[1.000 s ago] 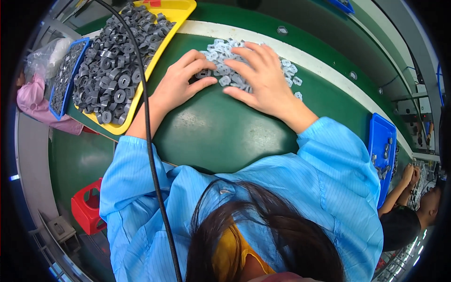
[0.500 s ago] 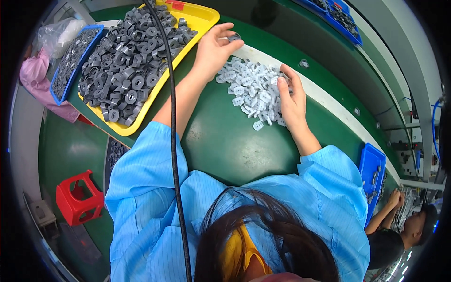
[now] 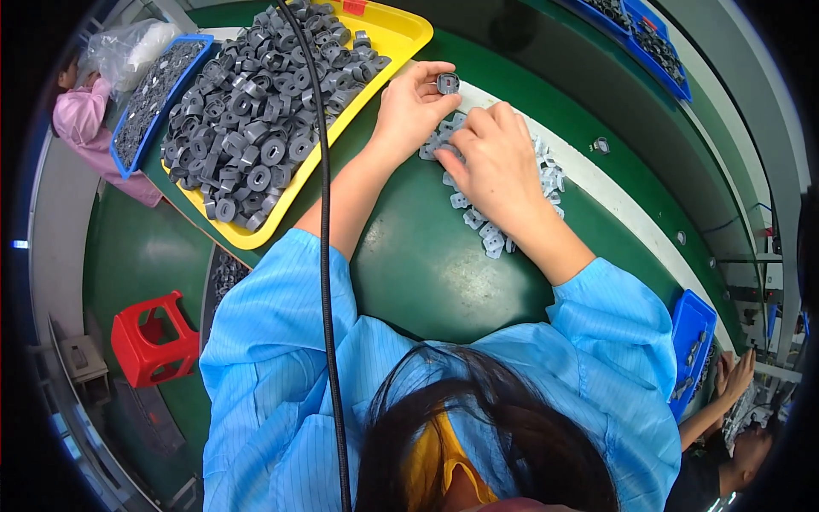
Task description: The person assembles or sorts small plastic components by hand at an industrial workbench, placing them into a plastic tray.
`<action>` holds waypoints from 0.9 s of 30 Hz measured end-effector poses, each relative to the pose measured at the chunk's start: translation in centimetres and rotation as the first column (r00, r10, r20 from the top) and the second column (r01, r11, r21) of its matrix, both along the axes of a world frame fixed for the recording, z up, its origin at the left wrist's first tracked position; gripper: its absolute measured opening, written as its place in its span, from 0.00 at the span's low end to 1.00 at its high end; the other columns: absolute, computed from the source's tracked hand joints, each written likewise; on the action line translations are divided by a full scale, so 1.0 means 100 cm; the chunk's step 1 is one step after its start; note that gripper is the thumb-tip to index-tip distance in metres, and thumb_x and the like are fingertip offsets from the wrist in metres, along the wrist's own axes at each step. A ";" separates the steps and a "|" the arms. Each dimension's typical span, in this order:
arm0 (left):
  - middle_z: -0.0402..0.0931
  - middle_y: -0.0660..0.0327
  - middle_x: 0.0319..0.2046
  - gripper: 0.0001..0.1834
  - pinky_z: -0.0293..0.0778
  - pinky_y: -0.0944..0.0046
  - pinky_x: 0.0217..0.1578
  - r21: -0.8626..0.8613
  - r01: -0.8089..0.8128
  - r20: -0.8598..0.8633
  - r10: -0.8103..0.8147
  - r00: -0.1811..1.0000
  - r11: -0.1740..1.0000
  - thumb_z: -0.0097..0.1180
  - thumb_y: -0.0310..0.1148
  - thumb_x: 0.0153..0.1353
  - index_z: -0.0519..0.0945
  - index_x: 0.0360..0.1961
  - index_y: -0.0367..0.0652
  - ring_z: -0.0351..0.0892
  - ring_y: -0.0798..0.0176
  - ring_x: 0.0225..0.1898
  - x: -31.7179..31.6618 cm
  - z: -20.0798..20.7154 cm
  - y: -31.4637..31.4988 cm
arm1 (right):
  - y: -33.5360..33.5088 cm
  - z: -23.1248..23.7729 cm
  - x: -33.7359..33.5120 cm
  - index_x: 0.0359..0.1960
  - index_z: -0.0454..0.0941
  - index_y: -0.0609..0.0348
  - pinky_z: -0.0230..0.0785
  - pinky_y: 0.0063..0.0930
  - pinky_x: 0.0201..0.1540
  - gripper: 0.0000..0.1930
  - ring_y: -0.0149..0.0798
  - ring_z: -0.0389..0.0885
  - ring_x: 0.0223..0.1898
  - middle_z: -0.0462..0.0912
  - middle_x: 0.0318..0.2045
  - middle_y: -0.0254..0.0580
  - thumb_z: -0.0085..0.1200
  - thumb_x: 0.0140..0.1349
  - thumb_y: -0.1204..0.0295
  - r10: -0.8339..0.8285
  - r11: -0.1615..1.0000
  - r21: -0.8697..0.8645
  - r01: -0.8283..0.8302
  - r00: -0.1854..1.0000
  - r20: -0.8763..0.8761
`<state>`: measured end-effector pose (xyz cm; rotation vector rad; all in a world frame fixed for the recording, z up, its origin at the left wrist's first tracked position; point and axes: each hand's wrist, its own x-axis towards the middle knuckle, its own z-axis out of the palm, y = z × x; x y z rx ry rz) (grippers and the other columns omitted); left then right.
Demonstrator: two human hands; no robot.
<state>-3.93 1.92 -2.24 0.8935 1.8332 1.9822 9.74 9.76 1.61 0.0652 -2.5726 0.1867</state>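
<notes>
Head view: my left hand [image 3: 409, 111] up near corner of yellow tray [image 3: 401, 38], grip pinching one small grey ring [image 3: 448, 83] between fingertips, ring held just above table [image 3: 426, 264]. My right hand [image 3: 495, 162] palm down on pile of little white clips [image 3: 486, 230], fingers curled over them, can't tell if grip actually has one. Tray heaped with dark grey rings [image 3: 247, 128]. Black cable [image 3: 324, 213] runs down across tray and my blue sleeve. Red stool [image 3: 153, 337] on floor, lower left.
</notes>
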 end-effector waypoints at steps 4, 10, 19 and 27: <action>0.78 0.60 0.34 0.23 0.77 0.70 0.37 0.058 0.021 0.117 -0.028 0.993 0.998 0.66 0.24 0.48 0.76 0.48 0.36 0.78 0.72 0.35 0.008 0.001 -0.004 | 0.001 -0.003 0.003 0.25 0.80 0.59 0.67 0.32 0.38 0.09 0.41 0.73 0.34 0.76 0.25 0.39 0.64 0.47 0.67 0.147 0.976 -0.158 -0.148 0.989 -0.018; 0.77 0.60 0.29 0.21 0.73 0.73 0.26 -0.042 -0.035 -0.192 0.027 0.981 0.998 0.66 0.24 0.47 0.78 0.45 0.36 0.75 0.75 0.23 0.018 0.006 -0.006 | 0.053 0.031 -0.009 0.32 0.79 0.64 0.68 0.20 0.24 0.10 0.24 0.76 0.22 0.80 0.21 0.35 0.59 0.60 0.68 0.321 0.431 -0.902 0.006 0.934 0.159; 0.78 0.56 0.34 0.18 0.79 0.71 0.31 -0.050 -0.074 -0.281 0.057 0.958 0.996 0.66 0.21 0.46 0.78 0.41 0.32 0.81 0.68 0.31 0.019 0.010 -0.002 | 0.090 0.013 -0.044 0.41 0.78 0.69 0.75 0.16 0.29 0.12 0.26 0.80 0.28 0.82 0.28 0.41 0.56 0.61 0.72 0.487 0.194 -0.980 0.037 0.864 0.129; 0.76 0.60 0.41 0.22 0.77 0.75 0.38 -0.180 -0.068 -0.383 -0.006 0.924 0.981 0.62 0.17 0.53 0.75 0.50 0.31 0.77 0.73 0.41 0.022 0.016 -0.008 | 0.090 0.006 -0.046 0.36 0.82 0.63 0.67 0.15 0.23 0.11 0.22 0.74 0.19 0.82 0.24 0.34 0.60 0.56 0.68 0.311 0.368 -0.927 0.071 0.930 0.194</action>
